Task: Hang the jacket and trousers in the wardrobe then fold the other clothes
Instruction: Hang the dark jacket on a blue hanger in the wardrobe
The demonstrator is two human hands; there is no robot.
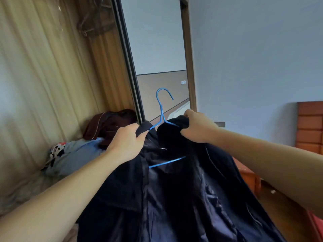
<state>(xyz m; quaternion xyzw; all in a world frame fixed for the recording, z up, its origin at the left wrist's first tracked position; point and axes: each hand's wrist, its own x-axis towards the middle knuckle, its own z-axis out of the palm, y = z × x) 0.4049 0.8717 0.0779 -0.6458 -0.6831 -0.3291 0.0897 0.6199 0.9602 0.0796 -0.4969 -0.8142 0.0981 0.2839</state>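
The left hand [125, 142] grips one shoulder of the dark jacket [174, 198], and the right hand [197, 127] grips the other — the jacket hangs open between them, lining showing. A blue hanger [161, 109] sits inside it, hook poking up in front of the wardrobe door [157, 49]. To the left, other clothes [78, 154] lie heaped on the bed [22, 191] — beside the curtain [43, 67].

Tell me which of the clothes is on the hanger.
The dark navy jacket, draped over the blue hanger; the maroon garment and light blue one lie heaped.
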